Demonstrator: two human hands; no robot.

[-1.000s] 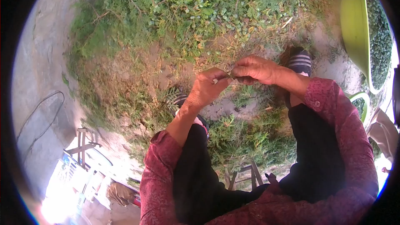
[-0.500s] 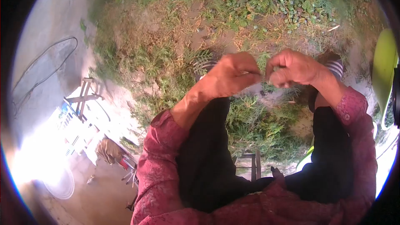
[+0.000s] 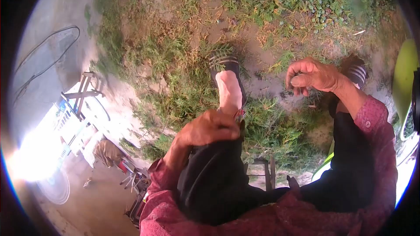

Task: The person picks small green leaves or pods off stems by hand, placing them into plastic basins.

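Observation:
My left hand (image 3: 212, 127) is low over the left knee of the black trousers (image 3: 205, 166), its fingers curled together. A small red and grey bit (image 3: 239, 113) shows beside its fingertips; I cannot tell what it is. Below that hand the bare shin and the left foot in a dark striped slipper (image 3: 236, 70) come into view. My right hand (image 3: 313, 76) hangs above the ground near the other striped slipper (image 3: 358, 73), with fingers bent in and thumb against them. Whatever lies inside its curl is hidden.
Cut green conifer sprigs (image 3: 275, 122) cover the ground between and around the feet. A denser leafy heap (image 3: 297, 0) lies ahead. At the left are a wooden folding stand (image 3: 82, 94), a looped cable (image 3: 50, 54) and a brown cloth (image 3: 107, 152). A lime-green chair part (image 3: 404, 74) stands at right.
The hands, close together before, are now apart. My left hand has dropped back toward the knee, uncovering the left foot; my right hand has shifted slightly to the right.

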